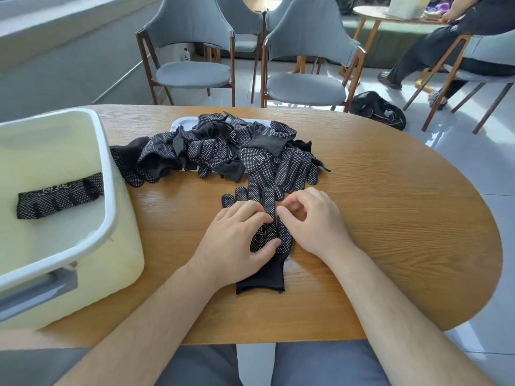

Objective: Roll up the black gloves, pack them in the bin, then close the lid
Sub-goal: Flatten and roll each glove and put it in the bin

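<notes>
A black glove with white dots lies flat on the wooden table, cuff toward me. My left hand presses on its palm with straight fingers. My right hand sits at the glove's right edge, fingers curled and pinching the fabric. Behind them a pile of several black dotted gloves covers a white lid. The pale yellow bin with a white rim stands at the left. One rolled glove lies inside it.
Grey chairs stand beyond the table's far edge. A black bag lies on the floor at the right. A seated person is at the upper right beside another round table. Bare table surface stretches to the right of my hands.
</notes>
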